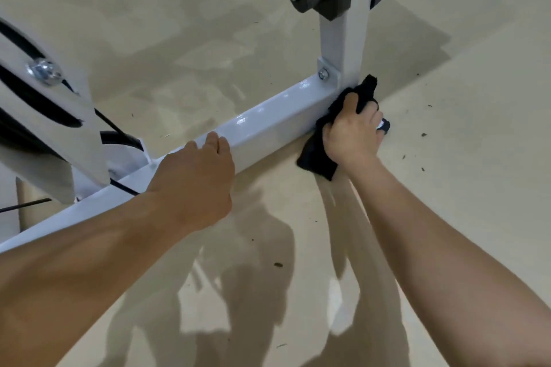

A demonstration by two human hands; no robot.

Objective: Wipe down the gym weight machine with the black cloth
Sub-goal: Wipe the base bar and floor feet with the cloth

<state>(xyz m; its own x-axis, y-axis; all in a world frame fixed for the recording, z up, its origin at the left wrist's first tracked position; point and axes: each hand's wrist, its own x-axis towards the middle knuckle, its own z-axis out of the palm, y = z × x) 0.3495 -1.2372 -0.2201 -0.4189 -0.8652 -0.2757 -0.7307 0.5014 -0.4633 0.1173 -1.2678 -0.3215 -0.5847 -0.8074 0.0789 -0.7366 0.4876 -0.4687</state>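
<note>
The left hand (pixel 193 179) rests, fingers together, on the machine bar (pixel 268 119) while the right hand (pixel 351 134) squeezes the soft, light black cloth (pixel 316 155) in curled fingers.

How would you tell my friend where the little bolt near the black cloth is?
Follow the weight machine's white upright post down to where it meets the long white floor bar. The little bolt sits on the small corner bracket there, just left of the black cloth that the right hand grips. It is small, unlike the big shiny bolt far to the left.
</note>
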